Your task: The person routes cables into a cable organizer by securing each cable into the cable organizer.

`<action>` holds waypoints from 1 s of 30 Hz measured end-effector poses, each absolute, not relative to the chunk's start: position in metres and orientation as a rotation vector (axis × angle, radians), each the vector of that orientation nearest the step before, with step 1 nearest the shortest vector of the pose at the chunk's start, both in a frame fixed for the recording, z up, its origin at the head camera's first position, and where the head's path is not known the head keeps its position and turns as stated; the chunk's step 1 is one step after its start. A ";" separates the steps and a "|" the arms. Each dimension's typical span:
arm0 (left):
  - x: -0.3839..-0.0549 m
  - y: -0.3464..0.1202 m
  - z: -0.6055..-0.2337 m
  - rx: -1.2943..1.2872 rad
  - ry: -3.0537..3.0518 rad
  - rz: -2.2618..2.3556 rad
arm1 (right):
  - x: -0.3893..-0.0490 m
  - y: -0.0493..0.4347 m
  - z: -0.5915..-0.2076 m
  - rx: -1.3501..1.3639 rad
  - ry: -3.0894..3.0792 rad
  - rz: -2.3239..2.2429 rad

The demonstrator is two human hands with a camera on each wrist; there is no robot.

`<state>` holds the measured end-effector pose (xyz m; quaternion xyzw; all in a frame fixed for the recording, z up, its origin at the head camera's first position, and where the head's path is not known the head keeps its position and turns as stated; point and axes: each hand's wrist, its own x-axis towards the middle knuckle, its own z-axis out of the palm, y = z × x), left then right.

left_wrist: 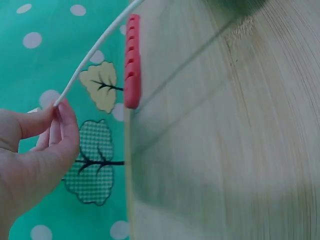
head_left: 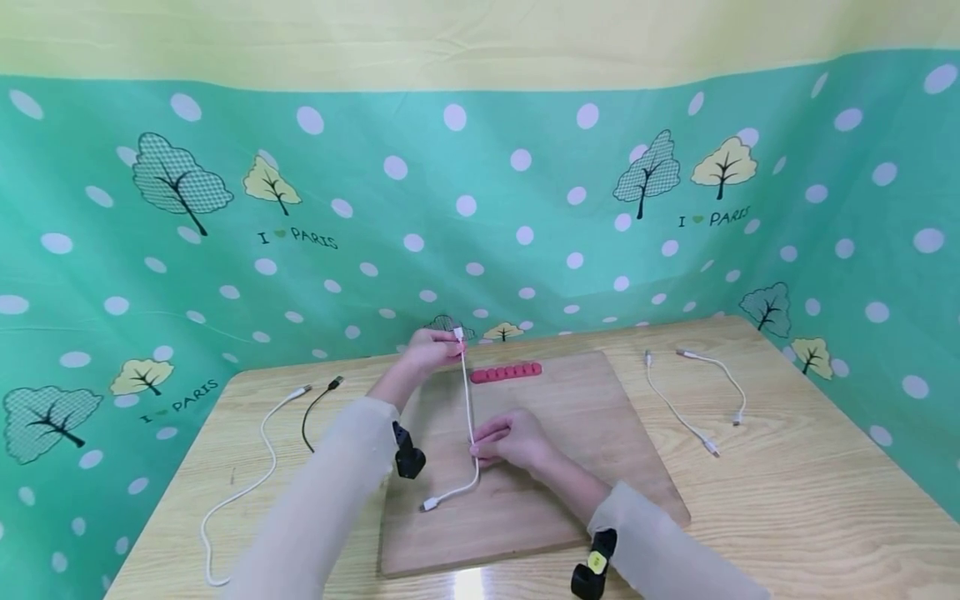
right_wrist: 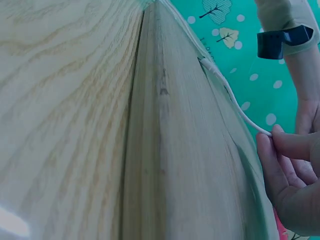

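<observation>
A white charging cable (head_left: 468, 392) is stretched between the two hands above a wooden board (head_left: 585, 417). My left hand (head_left: 435, 350) pinches it between thumb and fingers close to its upper plug, which sticks up past the fingertips. Lower down, my right hand (head_left: 517, 437) pinches the same cable; in the right wrist view that hand (right_wrist: 295, 170) has thumb and forefinger together on it. Below the right fingers the cable bends left to its other plug (head_left: 429, 504) over the board. A red slotted cable holder (head_left: 506, 372) lies at the board's far edge, right of the left hand.
On the table (head_left: 787, 500), left of the board, lie a long white cable (head_left: 266, 450) and a short black cable (head_left: 306, 421), partly behind the left sleeve. Two short white cables (head_left: 667, 404) (head_left: 723, 367) lie at the right. A green dotted cloth (head_left: 465, 250) hangs behind.
</observation>
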<state>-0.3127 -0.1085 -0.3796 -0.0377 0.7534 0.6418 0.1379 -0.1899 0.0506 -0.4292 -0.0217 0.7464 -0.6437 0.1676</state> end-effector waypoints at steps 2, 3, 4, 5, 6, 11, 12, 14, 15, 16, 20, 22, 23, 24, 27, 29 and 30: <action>-0.318 -0.105 -0.384 -0.105 2.161 1.853 | -0.190 0.054 -0.428 -0.039 2.137 -1.824; -0.320 -0.103 -0.385 -0.100 2.152 1.854 | -0.190 0.056 -0.428 -0.026 2.140 -1.825; -0.322 -0.101 -0.386 -0.101 2.153 1.849 | -0.190 0.057 -0.427 -0.016 2.141 -1.829; -0.325 -0.100 -0.388 -0.103 2.136 1.864 | -0.190 0.059 -0.427 -0.009 2.143 -1.834; -0.327 -0.098 -0.388 -0.108 2.126 1.874 | -0.191 0.061 -0.426 -0.002 2.148 -1.835; -0.336 -0.089 -0.393 -0.147 2.108 1.888 | -0.194 0.067 -0.424 0.019 2.182 -1.825; -0.337 -0.088 -0.394 -0.143 2.123 1.868 | -0.194 0.067 -0.424 0.024 2.197 -1.816; -0.337 -0.086 -0.398 -0.130 2.159 1.819 | -0.193 0.069 -0.425 0.027 2.218 -1.798; -0.336 -0.086 -0.400 -0.118 2.201 1.771 | -0.192 0.069 -0.426 0.026 2.228 -1.789; -0.336 -0.086 -0.402 -0.112 2.234 1.733 | -0.192 0.069 -0.427 0.027 2.238 -1.778; -0.334 -0.086 -0.410 -0.070 2.369 1.594 | -0.188 0.071 -0.434 -0.002 2.293 -1.743; -0.334 -0.085 -0.413 -0.052 2.407 1.565 | -0.188 0.073 -0.436 -0.007 2.323 -1.732; -0.335 -0.084 -0.415 -0.041 2.418 1.559 | -0.188 0.074 -0.436 -0.014 2.341 -1.723; -0.335 -0.083 -0.416 -0.030 2.431 1.549 | -0.188 0.075 -0.437 -0.018 2.353 -1.721; -0.338 -0.080 -0.420 -0.007 2.459 1.537 | -0.186 0.077 -0.437 -0.037 2.408 -1.702; -0.340 -0.079 -0.423 0.003 2.479 1.519 | -0.184 0.078 -0.436 -0.051 2.454 -1.689; -0.340 -0.079 -0.423 0.005 2.487 1.510 | -0.182 0.078 -0.435 -0.058 2.469 -1.691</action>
